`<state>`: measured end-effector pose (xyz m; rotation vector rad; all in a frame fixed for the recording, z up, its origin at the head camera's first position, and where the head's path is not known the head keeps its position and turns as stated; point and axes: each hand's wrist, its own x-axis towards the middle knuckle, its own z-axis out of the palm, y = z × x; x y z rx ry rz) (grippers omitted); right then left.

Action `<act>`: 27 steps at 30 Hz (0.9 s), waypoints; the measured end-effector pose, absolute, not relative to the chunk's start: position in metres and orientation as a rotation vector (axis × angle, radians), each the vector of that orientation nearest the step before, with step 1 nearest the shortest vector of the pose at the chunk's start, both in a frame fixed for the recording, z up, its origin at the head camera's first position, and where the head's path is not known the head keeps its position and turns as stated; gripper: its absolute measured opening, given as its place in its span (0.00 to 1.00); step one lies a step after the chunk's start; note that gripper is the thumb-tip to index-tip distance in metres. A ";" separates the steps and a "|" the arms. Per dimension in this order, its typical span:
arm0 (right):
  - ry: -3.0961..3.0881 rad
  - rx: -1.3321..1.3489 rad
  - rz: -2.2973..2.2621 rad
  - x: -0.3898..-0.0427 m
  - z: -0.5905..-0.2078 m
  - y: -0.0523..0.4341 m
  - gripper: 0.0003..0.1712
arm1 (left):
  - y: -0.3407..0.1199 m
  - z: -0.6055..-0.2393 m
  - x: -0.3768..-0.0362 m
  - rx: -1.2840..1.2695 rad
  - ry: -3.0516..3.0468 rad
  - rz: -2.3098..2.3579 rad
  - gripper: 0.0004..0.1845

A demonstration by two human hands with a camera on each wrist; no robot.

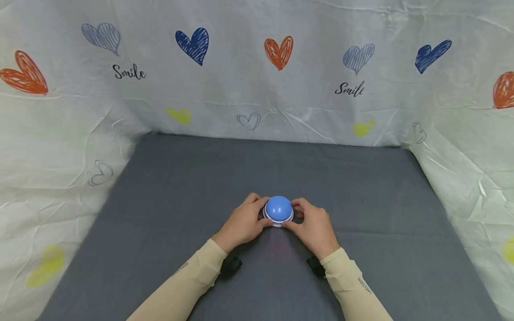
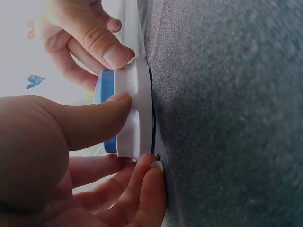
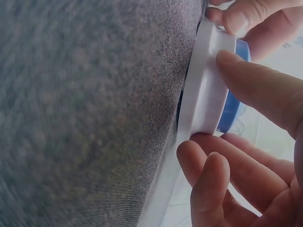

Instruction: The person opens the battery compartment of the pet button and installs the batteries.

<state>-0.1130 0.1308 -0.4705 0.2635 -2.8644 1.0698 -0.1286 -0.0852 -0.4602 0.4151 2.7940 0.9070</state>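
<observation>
Two hands pinch one blue-domed plastic button with a white round base on the grey cloth worktop: left hand at nine o'clock, right hand at three. Both grips are clamped on the base rim. Judging by this, it sits flat, not yet lifted or pressed.

A grey cloth-covered table stands walled by a crinkled white sheet printed with hearts.
</observation>
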 end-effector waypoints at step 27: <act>-2.909 0.361 0.936 -0.106 -0.470 0.155 0.35 | -0.102 -0.460 -0.116 0.362 2.895 0.789 0.42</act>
